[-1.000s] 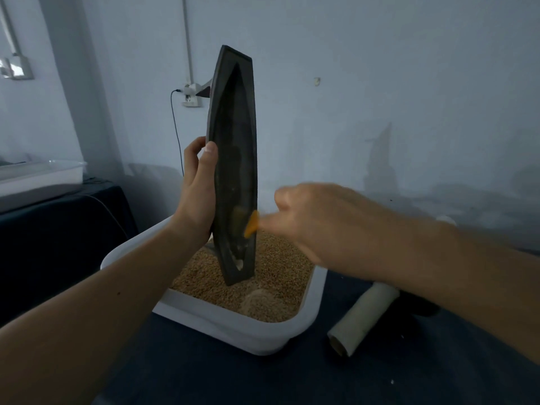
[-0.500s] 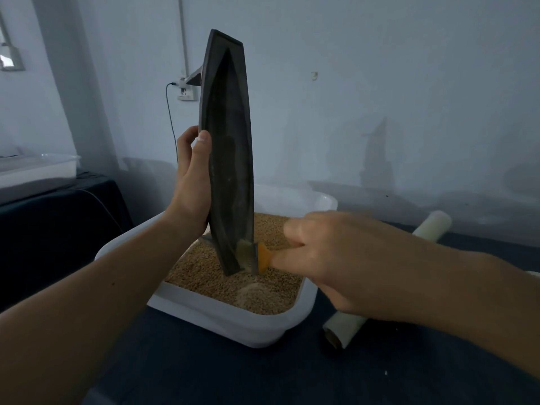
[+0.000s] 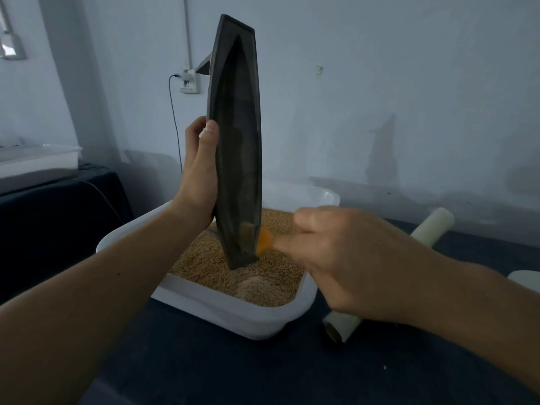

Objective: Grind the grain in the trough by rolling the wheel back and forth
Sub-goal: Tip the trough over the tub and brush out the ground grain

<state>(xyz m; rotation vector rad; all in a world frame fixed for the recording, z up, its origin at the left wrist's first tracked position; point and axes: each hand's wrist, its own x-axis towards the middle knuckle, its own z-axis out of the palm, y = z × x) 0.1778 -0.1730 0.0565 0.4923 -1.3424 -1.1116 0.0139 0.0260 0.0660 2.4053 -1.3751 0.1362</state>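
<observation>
Trough [image 3: 236,141]: dark, boat-shaped and long. I hold it nearly upright with the hollow side towards me. Its lower tip is down at the surface of the grain [image 3: 210,264].

Left hand [image 3: 198,182]: mine, gripping the trough's left edge about halfway up. The thumb lies along the front rim and the fingers wrap behind.

Right hand [image 3: 350,258]: mine, blurred, with fingers curled around the handle end of a small orange tool [image 3: 264,240]. The tool's orange head sits against the trough's lower right edge, just above the tip.

Grain: golden-brown, filling a white tub [image 3: 233,320] directly beneath the trough. A paler, finer heap [image 3: 254,285] lies on it near the front rim.

Tabletop [image 3: 233,369]: dark, carrying the tub.

Roll [image 3: 342,325]: cream, lying on the tabletop just right of the tub and angled away towards the wall.

Wall socket [image 3: 188,83]: behind the trough, with a dark cable [image 3: 174,118] hanging from it.

Tray [image 3: 38,159]: pale and shallow, on a separate dark-draped surface at far left.
</observation>
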